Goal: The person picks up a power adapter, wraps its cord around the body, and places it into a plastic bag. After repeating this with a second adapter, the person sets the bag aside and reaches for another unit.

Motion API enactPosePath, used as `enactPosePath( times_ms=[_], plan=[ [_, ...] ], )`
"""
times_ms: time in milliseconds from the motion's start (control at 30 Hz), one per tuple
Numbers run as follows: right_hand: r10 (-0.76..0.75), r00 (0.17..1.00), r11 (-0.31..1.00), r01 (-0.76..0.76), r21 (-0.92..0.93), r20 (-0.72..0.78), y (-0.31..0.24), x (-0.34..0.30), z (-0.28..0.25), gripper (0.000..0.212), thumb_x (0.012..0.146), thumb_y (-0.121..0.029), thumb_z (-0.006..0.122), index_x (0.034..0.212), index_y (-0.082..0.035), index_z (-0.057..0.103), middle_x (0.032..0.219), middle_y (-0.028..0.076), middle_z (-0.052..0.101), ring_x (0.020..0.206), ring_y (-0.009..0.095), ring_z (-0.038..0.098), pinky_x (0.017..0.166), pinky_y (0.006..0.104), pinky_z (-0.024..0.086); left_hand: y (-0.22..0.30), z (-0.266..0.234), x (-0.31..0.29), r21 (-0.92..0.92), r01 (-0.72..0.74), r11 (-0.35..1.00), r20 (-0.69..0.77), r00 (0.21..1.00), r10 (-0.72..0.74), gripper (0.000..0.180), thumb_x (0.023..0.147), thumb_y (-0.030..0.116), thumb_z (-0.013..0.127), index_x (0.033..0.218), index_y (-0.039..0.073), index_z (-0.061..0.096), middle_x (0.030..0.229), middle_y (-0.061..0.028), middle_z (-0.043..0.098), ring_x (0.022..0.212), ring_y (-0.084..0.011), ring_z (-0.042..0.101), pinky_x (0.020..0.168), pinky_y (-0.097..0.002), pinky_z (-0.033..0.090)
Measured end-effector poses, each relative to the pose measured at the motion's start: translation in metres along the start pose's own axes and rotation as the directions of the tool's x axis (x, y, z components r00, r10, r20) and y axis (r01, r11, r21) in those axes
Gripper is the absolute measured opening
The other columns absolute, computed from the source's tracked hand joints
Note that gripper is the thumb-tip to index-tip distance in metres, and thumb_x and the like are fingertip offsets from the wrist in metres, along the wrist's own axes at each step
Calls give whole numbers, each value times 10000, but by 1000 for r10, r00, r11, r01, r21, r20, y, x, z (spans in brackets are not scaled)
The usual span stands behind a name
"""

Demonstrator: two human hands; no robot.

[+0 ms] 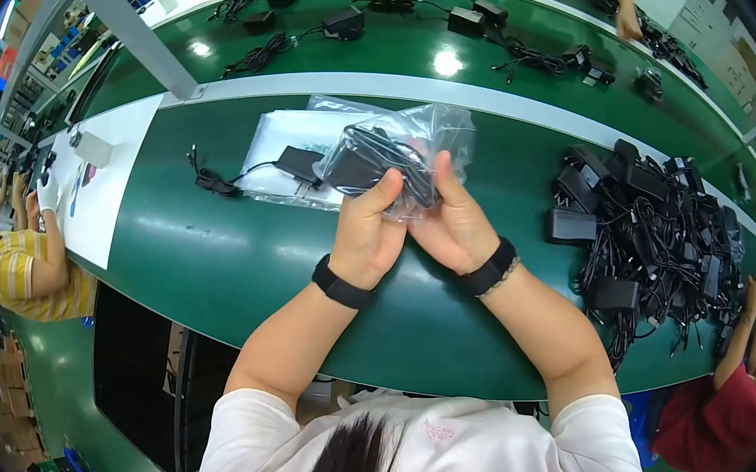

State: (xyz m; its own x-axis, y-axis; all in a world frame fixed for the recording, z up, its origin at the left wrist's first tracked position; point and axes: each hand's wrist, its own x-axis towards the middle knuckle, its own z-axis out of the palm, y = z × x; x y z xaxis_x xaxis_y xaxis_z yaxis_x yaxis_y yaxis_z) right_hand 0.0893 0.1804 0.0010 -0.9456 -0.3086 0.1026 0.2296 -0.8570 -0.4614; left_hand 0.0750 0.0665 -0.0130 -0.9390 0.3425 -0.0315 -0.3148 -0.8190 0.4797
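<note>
Between my two hands I hold a clear plastic bag (pixel 450 132) with a black power adapter (pixel 357 170) and its coiled cable inside. My left hand (pixel 367 235) grips the bag's near left side, thumb on top. On the right side my right hand (pixel 459 222) has its thumb up along the bag; its fingers are mostly hidden beneath. A stack of flat clear bags (pixel 273 135) lies behind and to the left, partly covered by the held bag. On that stack rests another black adapter (pixel 297 164), its cable (pixel 212 182) coiled on the green table.
A large heap of black adapters (pixel 641 219) with tangled cables lies on the right. Beyond a pale divider runs a green conveyor (pixel 372 44) carrying more adapters. A metal post (pixel 128 12) stands at the far left. People sit at both sides, with a white bottle (pixel 91 147) on the left.
</note>
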Motion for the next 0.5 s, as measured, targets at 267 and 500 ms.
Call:
enactPosePath(
  times_ms=[267,500],
  plan=[
    [-350,907,814,170,-555,-236,-14,-4,-3,327,930,-291,456,1016,7,562,960,60,593,880,114,542,791,263,437,-7,20,-2,367,-105,924,41,994,97,438,758,113,703,1139,66,492,1062,-12,559,996,-136,511,903,-295,379],
    [-623,757,7,259,-966,199,-43,-10,1,267,889,-249,543,845,5,614,777,43,619,719,107,558,650,232,437,32,25,-1,672,-218,708,30,963,267,716,694,72,732,1298,53,347,1222,-147,426,1124,-222,419,862,-288,422]
  ],
)
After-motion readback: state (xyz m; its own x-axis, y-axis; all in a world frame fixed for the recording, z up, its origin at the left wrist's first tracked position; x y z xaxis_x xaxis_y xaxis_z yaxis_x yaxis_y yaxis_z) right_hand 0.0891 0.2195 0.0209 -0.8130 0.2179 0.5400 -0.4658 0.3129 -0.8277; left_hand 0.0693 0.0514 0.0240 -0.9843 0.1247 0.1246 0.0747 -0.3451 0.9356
